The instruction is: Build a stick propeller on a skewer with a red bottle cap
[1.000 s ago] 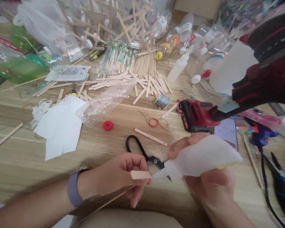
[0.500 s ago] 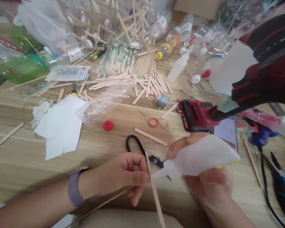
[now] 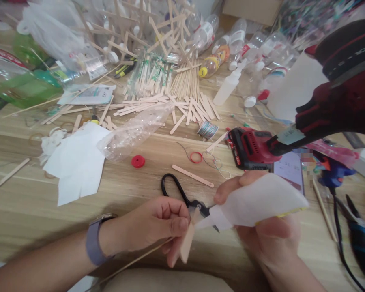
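While the left hand [image 3: 158,219] pinched a flat, pale wooden craft stick [image 3: 187,244] between thumb and fingers, the right hand [image 3: 272,239] was wrapped around a frosted white plastic squeeze bottle [image 3: 258,198], so neither one was free. Everything kind of hinged on how the bottle's tapered nozzle [image 3: 204,222] sat against that stick: it pointed left, straight at the stick's upper part, just right of the left hand's grip. From this angle tip and wood looked like they were touching, but I couldn't swear there wasn't a sliver of a gap. The stick's long axis slanted from upper right to lower left, bottom end toward the person, so the bottle came in crosswise, its own length running from the nozzle up to a slightly higher base at right. Left was obviously the nearer hand to the stick; right only met it through the nozzle, if at all. A thin round wooden skewer [image 3: 140,259] ran from under the left hand toward the lap [image 3: 167,282], though I couldn't tell if those fingers had it too. Black-handled metal scissors [image 3: 198,206] lay on the wood-grain table [image 3: 124,182] just beyond the nozzle.
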Action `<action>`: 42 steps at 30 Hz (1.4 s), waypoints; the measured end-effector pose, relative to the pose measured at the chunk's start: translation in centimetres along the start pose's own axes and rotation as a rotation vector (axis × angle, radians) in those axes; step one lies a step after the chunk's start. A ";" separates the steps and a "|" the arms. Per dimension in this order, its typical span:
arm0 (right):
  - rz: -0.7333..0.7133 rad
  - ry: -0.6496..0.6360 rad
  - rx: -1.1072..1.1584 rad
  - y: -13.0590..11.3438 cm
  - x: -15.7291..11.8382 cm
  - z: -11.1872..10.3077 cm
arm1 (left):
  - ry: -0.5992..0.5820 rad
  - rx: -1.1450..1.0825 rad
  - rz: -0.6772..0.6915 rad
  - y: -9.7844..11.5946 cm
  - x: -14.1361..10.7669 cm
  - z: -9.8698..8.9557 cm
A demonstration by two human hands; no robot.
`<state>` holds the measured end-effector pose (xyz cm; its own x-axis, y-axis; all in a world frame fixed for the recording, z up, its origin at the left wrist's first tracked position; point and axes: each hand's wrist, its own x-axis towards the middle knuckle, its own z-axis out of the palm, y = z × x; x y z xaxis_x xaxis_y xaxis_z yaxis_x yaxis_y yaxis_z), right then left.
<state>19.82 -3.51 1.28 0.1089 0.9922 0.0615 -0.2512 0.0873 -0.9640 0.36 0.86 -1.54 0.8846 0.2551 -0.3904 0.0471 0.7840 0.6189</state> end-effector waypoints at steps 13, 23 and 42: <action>-0.044 -0.028 -0.015 0.0 -0.2 -0.3 | -0.072 0.063 0.040 -0.3 0.1 -0.3; -0.042 -0.033 0.004 -0.1 0.0 -0.1 | -0.109 0.022 0.032 0.0 0.0 0.0; -0.002 -0.049 0.064 -0.1 0.5 0.1 | -0.134 -0.073 -0.030 -0.1 -0.2 -0.1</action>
<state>19.83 -3.01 1.42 0.0623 0.9951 0.0771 -0.3125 0.0928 -0.9454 0.13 0.80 -1.62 0.9376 0.1566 -0.3103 0.0451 0.8305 0.5552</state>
